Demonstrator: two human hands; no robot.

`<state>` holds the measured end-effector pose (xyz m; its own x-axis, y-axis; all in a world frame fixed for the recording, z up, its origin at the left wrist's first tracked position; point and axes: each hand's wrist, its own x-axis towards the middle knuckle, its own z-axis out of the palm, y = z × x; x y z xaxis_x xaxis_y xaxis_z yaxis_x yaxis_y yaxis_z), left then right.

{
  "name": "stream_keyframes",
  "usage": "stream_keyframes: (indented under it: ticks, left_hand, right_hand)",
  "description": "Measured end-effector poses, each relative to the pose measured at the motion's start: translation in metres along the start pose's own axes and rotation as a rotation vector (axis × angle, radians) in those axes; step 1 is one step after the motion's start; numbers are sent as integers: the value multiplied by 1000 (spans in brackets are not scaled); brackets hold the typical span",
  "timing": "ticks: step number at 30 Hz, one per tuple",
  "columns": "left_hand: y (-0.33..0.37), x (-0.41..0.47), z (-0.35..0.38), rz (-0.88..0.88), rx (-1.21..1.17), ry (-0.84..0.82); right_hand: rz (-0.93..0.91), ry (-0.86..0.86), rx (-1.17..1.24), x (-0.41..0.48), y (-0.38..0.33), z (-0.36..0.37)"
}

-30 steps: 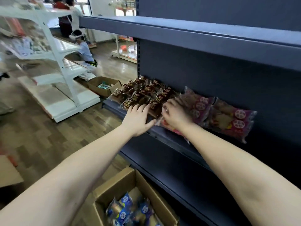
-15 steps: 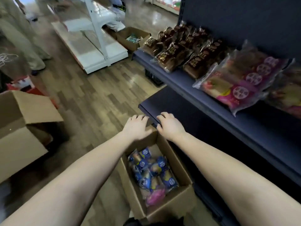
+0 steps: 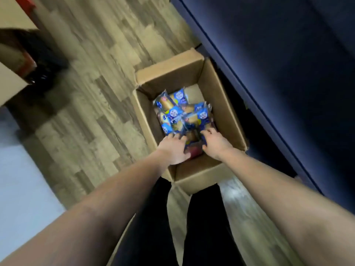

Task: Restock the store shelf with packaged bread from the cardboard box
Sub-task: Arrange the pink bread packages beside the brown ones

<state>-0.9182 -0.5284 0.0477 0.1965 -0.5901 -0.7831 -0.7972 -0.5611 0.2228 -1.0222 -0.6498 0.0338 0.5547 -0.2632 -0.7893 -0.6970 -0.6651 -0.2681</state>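
Both hands are down in the cardboard box (image 3: 221,96) on the wood floor (image 3: 96,77), at its 6 o'clock end. The left hand (image 3: 175,148) and right hand (image 3: 217,144) flank a red-wrapped pack (image 3: 194,151). Fingers are spread loose and laid on the stock, with no closed grip that I can see. Motion blur means I can't tell exact fingertip contact.

The blue-wrapped bread packs (image 3: 178,112) are heaped from box centre toward 12 o'clock, with bare cardboard in the far corner. The dark blue shelf (image 3: 288,73) runs along the box's 3 o'clock side.

Handling call: the packs look light and soft, the film slick and crinkly — probably easy to crush. I'd take them from the sides or by the crimped end seals, a few at once between two palms, with light pressure only. The likeliest drop risk is film sliding pack on pack.
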Motion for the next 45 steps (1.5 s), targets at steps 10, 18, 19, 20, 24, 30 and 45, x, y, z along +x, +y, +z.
stream_keyframes:
  ticks: [10,18,19,20,24,30,45]
  left_hand:
    - [0,121,95,-100,-190,-133]
    - [-7,198,151,-158,-272,-300]
    - [-7,202,155,-152,-289,-339]
    - [-7,205,159,-143,-293,-352]
    - [-10,216,172,-99,-300,-227]
    - [-8,208,161,-54,-229,-192]
    - [-3,56,-37,-121,-148,86]
  right_hand:
    - [80,39,-12,115,48,79]
    - [-101,151,-320,208,70,84]
    - [-119,141,-364,215,70,88]
    - [-122,137,-403,220,69,92]
    - [-105,159,-508,237,72,94]
    - [-73,297,-524,236,74,76]
    - [117,611,-38,72,-46,-75]
